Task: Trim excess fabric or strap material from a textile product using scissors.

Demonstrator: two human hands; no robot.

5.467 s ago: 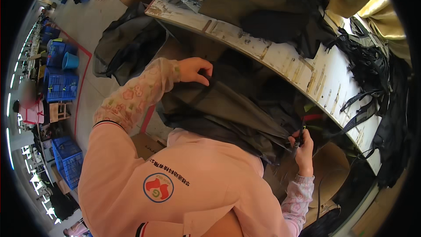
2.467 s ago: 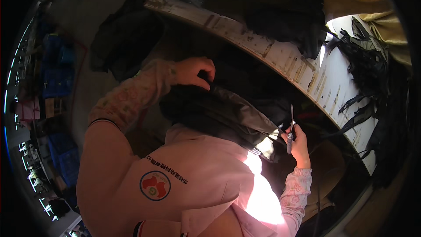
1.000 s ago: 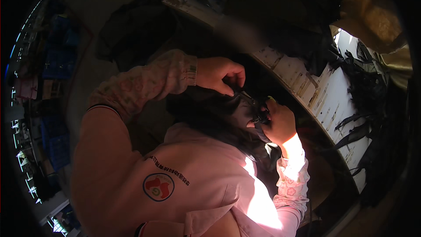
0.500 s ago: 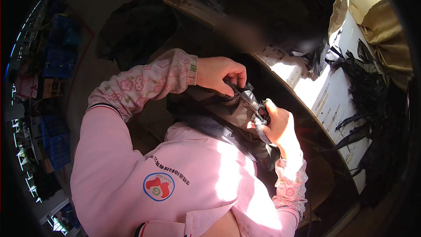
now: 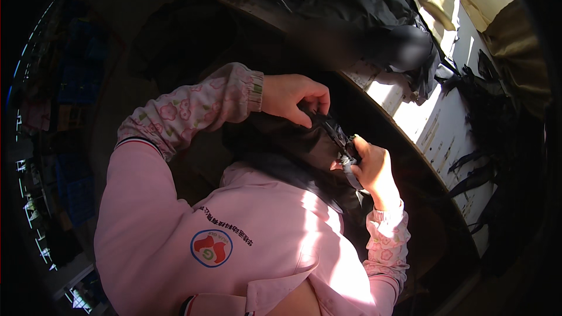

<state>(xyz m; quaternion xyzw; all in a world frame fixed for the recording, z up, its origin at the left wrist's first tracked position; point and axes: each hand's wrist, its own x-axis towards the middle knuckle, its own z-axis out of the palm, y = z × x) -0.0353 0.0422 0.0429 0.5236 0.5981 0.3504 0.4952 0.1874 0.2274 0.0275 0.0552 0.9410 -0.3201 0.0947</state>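
Note:
Dark, shiny black fabric (image 5: 298,146) lies bunched over my lap. My left hand (image 5: 295,98) is closed at its upper edge, thumb and fingers pinching the cloth. My right hand (image 5: 373,167) is wrapped round the handles of what look like scissors (image 5: 346,161), with a grey, wrapped-looking loop below the fingers. The blades point up and left toward my left fingertips, along the fabric's edge. Shadow hides whether the blades are apart and exactly where they meet the cloth.
A worn white tabletop (image 5: 430,123) runs diagonally on the right. Black fabric strips (image 5: 489,123) are heaped on it, with gold-brown cloth (image 5: 524,52) behind. More black fabric (image 5: 363,0) is piled at the far end. Blue crates (image 5: 76,187) stand in shadow at left.
The scissors and my right hand have shifted very slightly. My left hand keeps its place. The black fabric piled on the table has moved, and the picture is darker at left.

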